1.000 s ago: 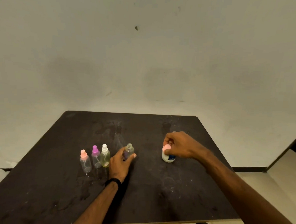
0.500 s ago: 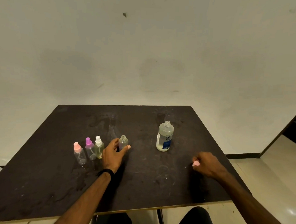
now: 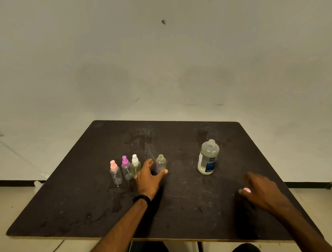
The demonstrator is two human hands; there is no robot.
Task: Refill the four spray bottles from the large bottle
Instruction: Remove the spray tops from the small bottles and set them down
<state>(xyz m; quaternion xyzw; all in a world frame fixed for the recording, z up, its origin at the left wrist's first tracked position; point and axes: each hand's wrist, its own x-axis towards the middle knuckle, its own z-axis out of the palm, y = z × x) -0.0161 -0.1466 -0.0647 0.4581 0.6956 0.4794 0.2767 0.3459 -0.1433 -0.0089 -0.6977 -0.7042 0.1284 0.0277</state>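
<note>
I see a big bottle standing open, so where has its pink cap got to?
In the head view the pink cap sits at the fingertips of the right hand, low over the table, nearer the person than the large bottle.
</note>
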